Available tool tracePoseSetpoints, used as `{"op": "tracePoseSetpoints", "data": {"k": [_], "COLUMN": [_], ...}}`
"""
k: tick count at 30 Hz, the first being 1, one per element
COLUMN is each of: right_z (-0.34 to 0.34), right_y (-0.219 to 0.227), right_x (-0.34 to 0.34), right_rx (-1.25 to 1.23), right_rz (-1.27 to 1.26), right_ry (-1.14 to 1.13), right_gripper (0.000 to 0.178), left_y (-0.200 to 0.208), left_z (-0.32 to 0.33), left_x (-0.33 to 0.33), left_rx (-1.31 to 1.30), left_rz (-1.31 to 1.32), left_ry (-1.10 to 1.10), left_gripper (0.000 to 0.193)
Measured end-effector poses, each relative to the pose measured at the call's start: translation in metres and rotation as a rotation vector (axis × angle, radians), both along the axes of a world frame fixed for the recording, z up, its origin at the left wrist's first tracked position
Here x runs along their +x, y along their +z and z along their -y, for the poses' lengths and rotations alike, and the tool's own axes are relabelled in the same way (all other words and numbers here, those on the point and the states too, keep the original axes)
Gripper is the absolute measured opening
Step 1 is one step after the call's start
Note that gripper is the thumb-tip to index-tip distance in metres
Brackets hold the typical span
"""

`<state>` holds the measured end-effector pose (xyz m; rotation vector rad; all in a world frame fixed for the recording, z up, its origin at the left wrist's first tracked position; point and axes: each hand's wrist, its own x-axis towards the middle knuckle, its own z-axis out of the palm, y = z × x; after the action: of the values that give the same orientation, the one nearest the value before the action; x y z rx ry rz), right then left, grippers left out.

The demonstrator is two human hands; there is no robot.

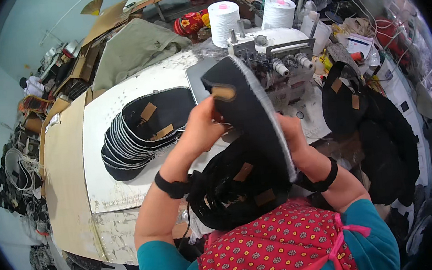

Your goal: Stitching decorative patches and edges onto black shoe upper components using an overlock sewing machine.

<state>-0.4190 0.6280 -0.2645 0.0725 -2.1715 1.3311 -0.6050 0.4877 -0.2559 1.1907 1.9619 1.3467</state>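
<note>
A black fabric piece (pixel 246 101), curved like a shoe upper, is held up in front of a sewing machine (pixel 274 42). A fuzzy white edge runs down its right side, and a tan patch sits near its top left. My left hand (pixel 204 127) is closed on its left side, just below the patch. Against the white edge is my right hand (pixel 291 132), its fingers partly hidden behind the fabric. Under my hands, close to my body, lies a bundle of similar black pieces (pixel 216 191) with tan patches. A nested stack of white-edged black pieces (pixel 139 136) rests on the table to the left.
Two white thread cones (pixel 225 23) stand behind the machine. More black pieces (pixel 344 98) hang in a pile at the right. A grey-green cloth (pixel 134 49) covers something at the back of the white table (pixel 113 195). A wooden board (pixel 66 184) adjoins its left side.
</note>
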Motion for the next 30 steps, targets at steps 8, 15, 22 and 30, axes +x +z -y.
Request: {"op": "tracePoseSetpoints", "data": {"k": [8, 15, 22, 30], "right_z": [-0.009, -0.003, -0.006, -0.002], "right_y": [-0.024, -0.04, -0.041, -0.035], "right_x": [0.016, -0.019, -0.03, -0.02], "right_rx": [0.267, 0.231, 0.312, 0.041], "right_rz": [-0.086, -0.031, -0.135, 0.023], "right_ry": [0.101, -0.137, -0.245, -0.32], "right_gripper": [0.026, 0.02, 0.025, 0.028], "left_y": [-0.008, -0.013, -0.003, 0.032], "left_z": [0.023, 0.005, 0.05, 0.061], "left_x": [-0.013, -0.044, -0.038, 0.053], "left_rx": [0.334, 0.489, 0.057, -0.221], "left_rz": [0.492, 0.364, 0.466, 0.434], "left_ry": [0.29, 0.36, 0.567, -0.075], "left_gripper": [0.039, 0.023, 0.029, 0.042]}}
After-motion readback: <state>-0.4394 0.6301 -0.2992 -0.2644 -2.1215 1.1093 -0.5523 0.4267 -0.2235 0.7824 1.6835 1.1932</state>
